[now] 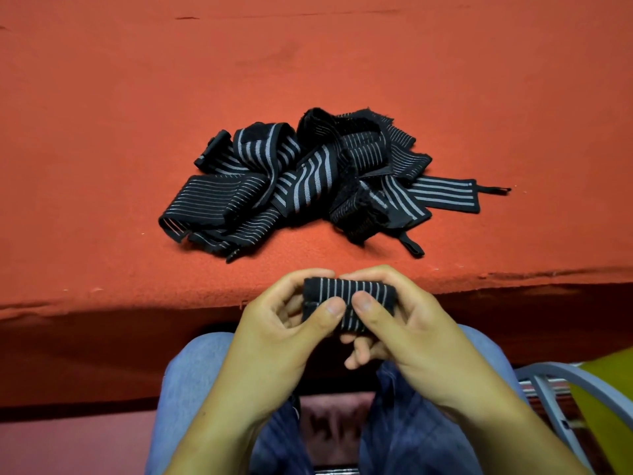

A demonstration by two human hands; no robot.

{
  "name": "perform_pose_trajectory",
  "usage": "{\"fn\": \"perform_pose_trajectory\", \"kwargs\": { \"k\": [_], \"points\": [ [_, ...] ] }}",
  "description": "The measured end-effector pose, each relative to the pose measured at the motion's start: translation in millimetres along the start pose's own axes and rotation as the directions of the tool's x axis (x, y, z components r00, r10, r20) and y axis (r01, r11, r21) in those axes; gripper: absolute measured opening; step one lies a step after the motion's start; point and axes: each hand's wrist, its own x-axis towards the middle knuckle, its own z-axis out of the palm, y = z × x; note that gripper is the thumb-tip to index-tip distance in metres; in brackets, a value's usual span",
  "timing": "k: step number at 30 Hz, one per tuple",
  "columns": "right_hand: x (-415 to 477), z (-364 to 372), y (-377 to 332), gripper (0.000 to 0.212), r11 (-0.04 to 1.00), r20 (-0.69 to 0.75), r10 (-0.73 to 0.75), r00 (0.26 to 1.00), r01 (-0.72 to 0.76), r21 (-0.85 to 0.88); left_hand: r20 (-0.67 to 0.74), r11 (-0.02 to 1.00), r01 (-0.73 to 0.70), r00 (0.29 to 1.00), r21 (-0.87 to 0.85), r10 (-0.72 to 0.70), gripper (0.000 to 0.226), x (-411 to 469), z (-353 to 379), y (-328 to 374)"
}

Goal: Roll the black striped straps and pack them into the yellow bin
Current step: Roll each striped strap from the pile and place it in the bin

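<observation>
We grip one rolled strap [349,303] between our left hand [291,323] and right hand [407,323], thumbs pinching it, while the pile [301,180] awaits and the yellow bin [606,399] sits beside us.

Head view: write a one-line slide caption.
Left hand and right hand grip a rolled strap; loose straps lie heaped on the red cloth.

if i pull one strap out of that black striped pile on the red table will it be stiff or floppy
Probably floppy: straps in the pile fold and drape over each other. It may drag neighbours along, since they lie tangled. Likely light, being thin flat bands.
</observation>
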Motion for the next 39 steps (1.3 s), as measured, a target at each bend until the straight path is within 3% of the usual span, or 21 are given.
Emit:
{"fn": "perform_pose_trajectory", "kwargs": {
  "k": [3, 6, 11, 15, 19, 27, 34, 37, 39],
  "points": [
    [0.7, 1.5, -0.9, 0.032, 0.994, -0.002, 0.090, 0.996, -0.090, 0.059, -0.014, 0.999, -0.008, 1.000, 0.036, 0.008, 0.018, 2.8, 2.8, 2.2],
    [2.2, 0.5, -3.6, 0.045, 0.982, -0.009, 0.172, 0.985, -0.170, 0.083, 0.000, 0.999, 0.039, 0.999, 0.023, -0.039, 0.028, 5.5, 5.0, 5.4],
    [2.0, -6.2, -11.5, 0.041, 0.997, -0.102, 0.075, 0.992, -0.078, -0.030, 0.031, 0.999, 0.048, 0.998, 0.002, -0.048, 0.031, 12.8, 9.6, 10.2],
    [-3.3, -13.7, -28.7, 0.029, 0.976, -0.128, 0.051, 0.990, -0.077, -0.206, 0.036, 0.999, -0.042, 0.998, 0.018, 0.041, 0.022, 17.7, 17.6, 18.8],
    [-13.3, -31.1, -60.9, 0.033, 0.817, -0.133, -0.003, 0.991, -0.075, -0.572, 0.105, 0.995, -0.099, 0.990, 0.021, 0.096, 0.038, 24.1, 34.6, 31.3],
    [-36.1, -67.2, -120.3, 0.039, 0.605, -0.044, -0.034, 0.998, -0.014, -0.796, 0.133, 0.981, -0.174, 0.974, -0.085, 0.184, 0.037, 29.8, 94.2, 60.3],
    [-87.0, -115.9, -136.7, 0.027, 0.751, -0.113, -0.067, 0.991, -0.025, -0.660, 0.263, 0.982, -0.153, 0.949, -0.107, 0.176, 0.040, 19.7, 157.8, 67.7],
    [-112.9, -143.4, -142.8, 0.023, 0.785, -0.198, -0.057, 0.979, -0.079, -0.615, 0.316, 0.984, -0.174, 0.931, -0.049, 0.181, 0.033, 17.6, 179.4, 66.7],
    [-138.6, -160.9, -150.9, 0.009, 0.779, -0.265, -0.051, 0.963, -0.127, -0.614, 0.375, 0.978, -0.208, 0.909, 0.024, 0.184, 0.026, 15.6, 195.2, 62.5]
  ]
}}
